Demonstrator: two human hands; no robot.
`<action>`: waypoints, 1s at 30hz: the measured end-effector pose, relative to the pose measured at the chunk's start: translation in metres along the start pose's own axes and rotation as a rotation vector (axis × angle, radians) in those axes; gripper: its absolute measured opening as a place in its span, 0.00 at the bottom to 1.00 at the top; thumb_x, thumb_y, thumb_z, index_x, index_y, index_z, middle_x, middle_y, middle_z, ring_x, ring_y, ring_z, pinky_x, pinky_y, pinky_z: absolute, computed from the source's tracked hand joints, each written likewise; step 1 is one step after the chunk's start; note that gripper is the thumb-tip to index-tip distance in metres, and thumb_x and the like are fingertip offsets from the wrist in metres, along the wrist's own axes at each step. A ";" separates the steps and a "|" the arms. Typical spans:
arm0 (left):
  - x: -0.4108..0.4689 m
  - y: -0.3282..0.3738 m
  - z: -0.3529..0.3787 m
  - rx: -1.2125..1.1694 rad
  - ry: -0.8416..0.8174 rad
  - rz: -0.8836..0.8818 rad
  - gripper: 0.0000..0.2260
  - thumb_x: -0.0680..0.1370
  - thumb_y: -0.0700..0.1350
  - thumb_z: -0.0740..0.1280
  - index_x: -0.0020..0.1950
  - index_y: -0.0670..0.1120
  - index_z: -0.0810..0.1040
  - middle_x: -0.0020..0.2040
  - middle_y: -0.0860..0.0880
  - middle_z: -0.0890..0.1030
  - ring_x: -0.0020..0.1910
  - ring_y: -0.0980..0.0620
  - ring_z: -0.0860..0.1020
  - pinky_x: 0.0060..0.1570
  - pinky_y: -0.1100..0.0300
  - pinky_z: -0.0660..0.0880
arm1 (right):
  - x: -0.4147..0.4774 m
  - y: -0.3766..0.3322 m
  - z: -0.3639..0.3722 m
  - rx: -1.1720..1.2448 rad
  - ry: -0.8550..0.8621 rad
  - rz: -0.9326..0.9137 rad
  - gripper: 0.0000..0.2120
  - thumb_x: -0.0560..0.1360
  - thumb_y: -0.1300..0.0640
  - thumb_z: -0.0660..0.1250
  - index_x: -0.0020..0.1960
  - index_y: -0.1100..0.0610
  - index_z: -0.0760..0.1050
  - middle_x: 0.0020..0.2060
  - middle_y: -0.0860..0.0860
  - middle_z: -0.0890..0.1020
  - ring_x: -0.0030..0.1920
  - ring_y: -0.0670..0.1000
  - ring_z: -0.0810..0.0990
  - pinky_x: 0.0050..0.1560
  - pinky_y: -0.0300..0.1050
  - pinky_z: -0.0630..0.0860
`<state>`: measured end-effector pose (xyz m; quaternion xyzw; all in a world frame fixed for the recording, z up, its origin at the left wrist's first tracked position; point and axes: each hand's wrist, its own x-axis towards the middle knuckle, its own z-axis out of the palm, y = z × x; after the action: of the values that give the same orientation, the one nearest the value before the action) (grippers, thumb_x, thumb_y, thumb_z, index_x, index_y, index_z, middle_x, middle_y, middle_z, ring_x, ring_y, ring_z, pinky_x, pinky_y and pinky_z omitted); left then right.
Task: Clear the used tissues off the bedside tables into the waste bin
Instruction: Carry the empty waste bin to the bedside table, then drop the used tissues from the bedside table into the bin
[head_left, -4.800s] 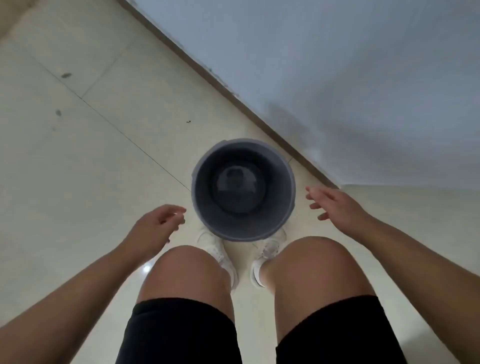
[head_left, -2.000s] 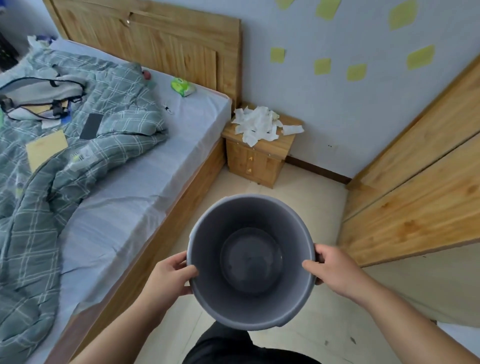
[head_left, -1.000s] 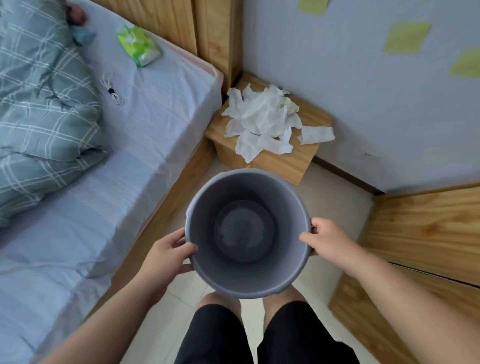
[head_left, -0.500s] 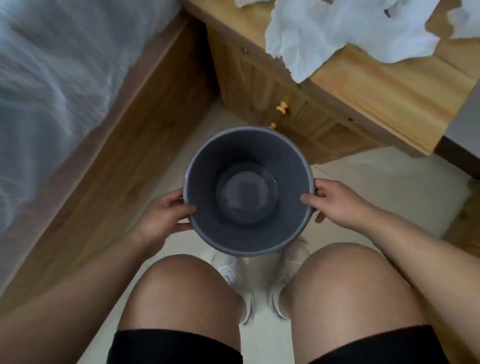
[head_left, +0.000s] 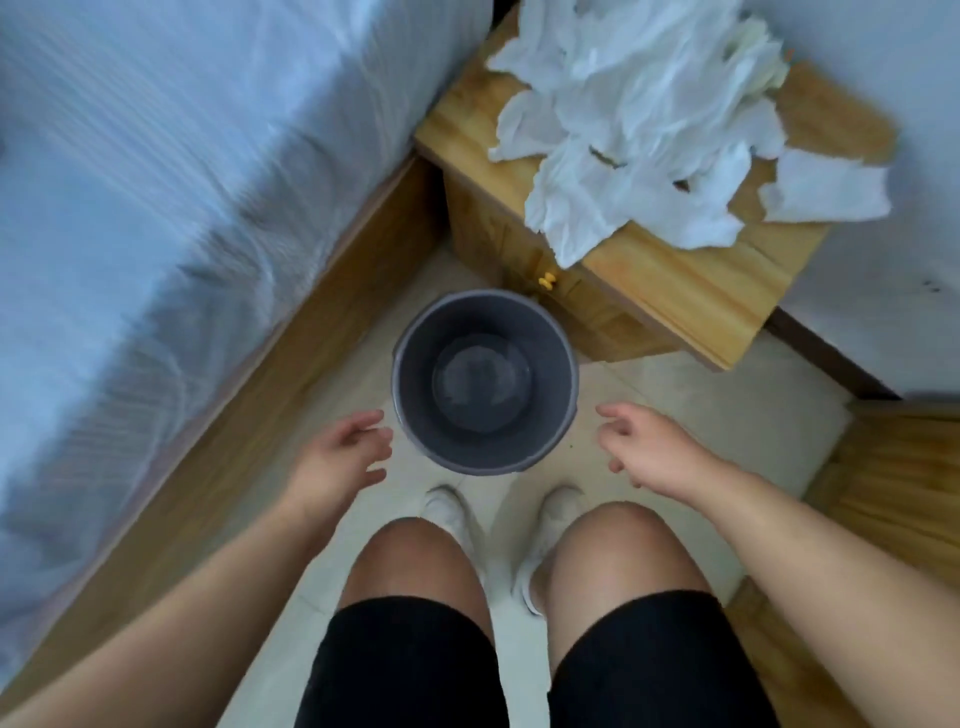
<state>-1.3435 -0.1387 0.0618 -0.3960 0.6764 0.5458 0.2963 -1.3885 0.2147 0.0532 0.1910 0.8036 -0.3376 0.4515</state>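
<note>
A grey round waste bin (head_left: 485, 457) stands upright and empty on the floor, just in front of the wooden bedside table (head_left: 675, 291). A heap of crumpled white tissues (head_left: 623, 119) covers the table top; one piece hangs over the front edge, and a single tissue (head_left: 826, 195) lies at the right. My left hand (head_left: 345, 452) is open beside the bin's left side, a small gap from it. To the bin's right, my right hand (head_left: 649, 449) is open, also apart from it. Both hands hold nothing.
The bed with its light blue sheet (head_left: 171, 171) and wooden side rail (head_left: 291, 332) runs along the left. A pale wall (head_left: 883, 249) is behind the table, and a wooden cabinet (head_left: 904, 478) stands at the right. My knees and white shoes (head_left: 447, 512) are just behind the bin.
I carried the bin to the bedside table and set it on the floor. Half a second ago both hands gripped its rim; now both have let go and drawn back.
</note>
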 end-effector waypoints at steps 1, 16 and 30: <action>-0.029 0.013 -0.004 -0.011 -0.014 0.000 0.08 0.82 0.47 0.73 0.62 0.53 0.83 0.57 0.47 0.87 0.54 0.48 0.86 0.51 0.54 0.83 | -0.027 -0.013 -0.010 -0.011 -0.008 -0.003 0.22 0.83 0.52 0.63 0.77 0.51 0.71 0.53 0.48 0.82 0.43 0.51 0.84 0.28 0.38 0.76; -0.268 0.170 0.046 -0.105 -0.078 -0.019 0.09 0.86 0.44 0.66 0.56 0.47 0.87 0.48 0.43 0.88 0.43 0.47 0.84 0.41 0.55 0.80 | -0.224 -0.126 -0.215 -0.123 0.007 -0.073 0.11 0.83 0.54 0.64 0.63 0.46 0.78 0.51 0.46 0.85 0.40 0.47 0.84 0.31 0.35 0.75; -0.153 0.246 0.219 -0.007 0.091 0.029 0.06 0.84 0.50 0.69 0.52 0.60 0.86 0.46 0.56 0.88 0.46 0.58 0.85 0.44 0.58 0.83 | -0.020 -0.111 -0.364 -0.471 0.206 -0.230 0.18 0.81 0.54 0.68 0.70 0.54 0.79 0.67 0.52 0.82 0.64 0.54 0.80 0.59 0.46 0.75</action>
<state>-1.4833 0.1296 0.2630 -0.4116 0.6929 0.5337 0.2560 -1.6633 0.3971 0.2442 0.0214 0.9179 -0.1693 0.3582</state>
